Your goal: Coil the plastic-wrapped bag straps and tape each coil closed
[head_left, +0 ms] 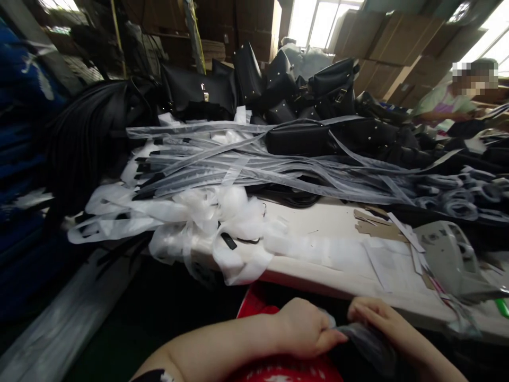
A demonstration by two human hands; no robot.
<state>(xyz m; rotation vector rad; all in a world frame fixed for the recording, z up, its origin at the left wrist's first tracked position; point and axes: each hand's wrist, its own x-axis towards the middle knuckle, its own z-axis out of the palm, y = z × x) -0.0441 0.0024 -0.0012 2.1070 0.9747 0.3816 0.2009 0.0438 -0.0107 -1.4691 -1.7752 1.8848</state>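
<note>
At the bottom of the view, in front of the table edge, my left hand (304, 326) is closed, its fingers pinching a piece of clear plastic wrap (371, 347). Close by on the right, my right hand (371, 314) has its fingers curled at the same plastic, which hangs below them. Whether something dark lies inside the wrap I cannot make out. Beyond my hands, crumpled white wrapping sheets (238, 228) spill over the table edge. Behind them lie many long straps in clear plastic sleeves (278, 170).
Black handbags (199, 90) are heaped at the back, and dark straps (91, 127) hang at the left. A grey plastic device (445, 254) and cardboard scraps (376, 225) lie on the white table (318, 215). A co-worker (447, 103) sits at far right.
</note>
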